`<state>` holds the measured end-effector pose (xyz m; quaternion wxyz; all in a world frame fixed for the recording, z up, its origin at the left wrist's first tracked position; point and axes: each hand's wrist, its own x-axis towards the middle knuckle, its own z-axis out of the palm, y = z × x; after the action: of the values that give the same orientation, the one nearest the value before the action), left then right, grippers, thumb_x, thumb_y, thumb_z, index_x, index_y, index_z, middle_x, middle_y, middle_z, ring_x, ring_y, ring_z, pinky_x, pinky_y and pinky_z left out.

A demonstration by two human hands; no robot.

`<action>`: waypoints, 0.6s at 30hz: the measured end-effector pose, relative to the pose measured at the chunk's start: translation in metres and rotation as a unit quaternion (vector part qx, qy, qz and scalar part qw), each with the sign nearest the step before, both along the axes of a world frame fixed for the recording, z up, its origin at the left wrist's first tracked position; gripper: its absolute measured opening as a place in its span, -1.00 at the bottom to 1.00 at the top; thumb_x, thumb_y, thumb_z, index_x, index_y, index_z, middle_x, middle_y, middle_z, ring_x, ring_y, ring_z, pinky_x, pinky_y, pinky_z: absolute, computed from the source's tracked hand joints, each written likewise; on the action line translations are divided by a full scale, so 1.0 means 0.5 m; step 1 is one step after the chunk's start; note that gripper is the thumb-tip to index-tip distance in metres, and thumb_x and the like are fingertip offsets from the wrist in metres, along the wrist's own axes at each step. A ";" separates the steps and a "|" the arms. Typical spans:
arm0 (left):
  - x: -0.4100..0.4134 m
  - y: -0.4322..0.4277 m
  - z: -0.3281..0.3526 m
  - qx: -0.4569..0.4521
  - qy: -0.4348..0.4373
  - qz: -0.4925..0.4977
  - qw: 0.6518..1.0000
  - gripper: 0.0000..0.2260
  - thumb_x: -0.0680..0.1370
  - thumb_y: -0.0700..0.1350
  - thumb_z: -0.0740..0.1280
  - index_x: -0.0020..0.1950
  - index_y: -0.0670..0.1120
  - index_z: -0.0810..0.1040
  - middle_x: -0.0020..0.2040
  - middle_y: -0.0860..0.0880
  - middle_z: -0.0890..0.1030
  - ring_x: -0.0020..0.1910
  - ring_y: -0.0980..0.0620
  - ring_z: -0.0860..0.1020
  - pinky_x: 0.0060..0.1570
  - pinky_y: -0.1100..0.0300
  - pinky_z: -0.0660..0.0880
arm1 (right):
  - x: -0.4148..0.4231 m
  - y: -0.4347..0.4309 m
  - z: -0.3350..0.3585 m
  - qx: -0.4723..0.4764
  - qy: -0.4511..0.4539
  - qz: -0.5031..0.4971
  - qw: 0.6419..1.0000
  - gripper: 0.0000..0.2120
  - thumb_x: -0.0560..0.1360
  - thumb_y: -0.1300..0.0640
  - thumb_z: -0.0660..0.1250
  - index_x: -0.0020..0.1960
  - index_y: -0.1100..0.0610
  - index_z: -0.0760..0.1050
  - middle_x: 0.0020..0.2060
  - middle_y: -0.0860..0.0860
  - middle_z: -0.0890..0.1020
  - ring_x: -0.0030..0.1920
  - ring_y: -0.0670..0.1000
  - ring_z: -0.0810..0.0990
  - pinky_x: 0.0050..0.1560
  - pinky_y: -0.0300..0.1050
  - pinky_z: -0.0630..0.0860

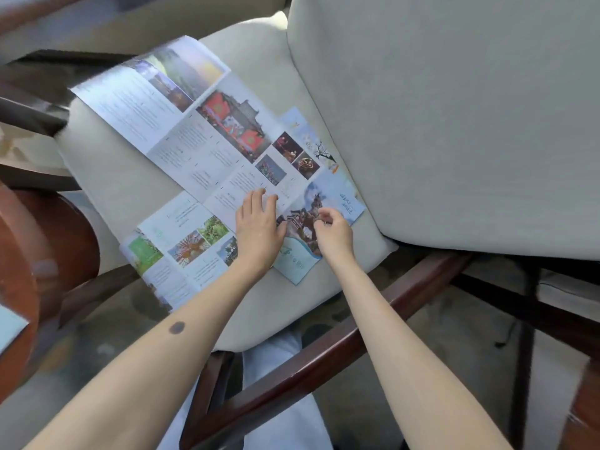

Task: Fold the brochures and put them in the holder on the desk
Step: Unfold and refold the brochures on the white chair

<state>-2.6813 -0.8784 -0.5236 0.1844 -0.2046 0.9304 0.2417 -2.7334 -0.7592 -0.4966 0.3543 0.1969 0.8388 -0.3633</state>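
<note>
A long unfolded brochure (194, 125) with photos and text lies diagonally across a cream seat cushion (107, 177). A second open brochure (175, 245) with flower pictures lies at the cushion's near left. A smaller folded blue one (328, 203) lies to the right. My left hand (258, 227) rests flat, fingers spread, on the near end of the long brochure. My right hand (334, 232) hovers over the blue brochure with fingers curled in a pinch; whether it grips the paper is unclear. No holder is in view.
The cushion sits on a dark wooden chair frame (324, 349), with a cream back cushion (454, 108) at the right. A round reddish-brown wooden piece (35, 254) stands at the left. Grey floor shows below the frame.
</note>
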 end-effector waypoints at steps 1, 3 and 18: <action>-0.002 0.002 -0.006 -0.004 -0.010 -0.003 1.000 -0.53 0.53 0.01 0.27 0.37 -0.15 0.29 0.46 -0.19 0.23 0.46 -0.18 0.15 0.42 -0.05 0.13 | -0.003 0.001 -0.003 -0.001 -0.001 0.000 1.000 -0.71 0.53 0.25 0.17 0.23 0.15 0.46 0.20 0.08 0.54 0.13 -0.01 0.48 0.06 -0.23 0.36; -0.003 0.004 -0.019 -0.007 -0.035 -0.012 0.999 -0.41 0.52 0.09 0.27 0.45 -0.15 0.19 0.51 -0.20 0.11 0.51 -0.19 0.04 0.47 -0.11 0.02 | -0.008 0.005 -0.010 -0.006 -0.004 0.002 1.000 -0.71 0.52 0.26 0.17 0.22 0.15 0.47 0.19 0.09 0.55 0.14 0.00 0.50 0.05 -0.26 0.35; 0.022 -0.005 -0.070 -0.030 -0.080 -0.054 0.995 -0.37 0.57 0.07 0.21 0.52 -0.14 0.05 0.56 -0.16 -0.02 0.54 -0.17 -0.05 0.47 -0.09 -0.02 | -0.049 0.024 -0.020 0.000 -0.003 0.015 1.000 -0.74 0.54 0.27 0.16 0.19 0.17 0.48 0.17 0.06 0.56 0.03 -0.10 0.45 0.05 -0.29 0.34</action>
<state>-2.6705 -0.8812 -0.5584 0.2643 -0.1779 0.9295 0.1858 -2.7578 -0.7474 -0.5065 0.3624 0.1852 0.8408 -0.3569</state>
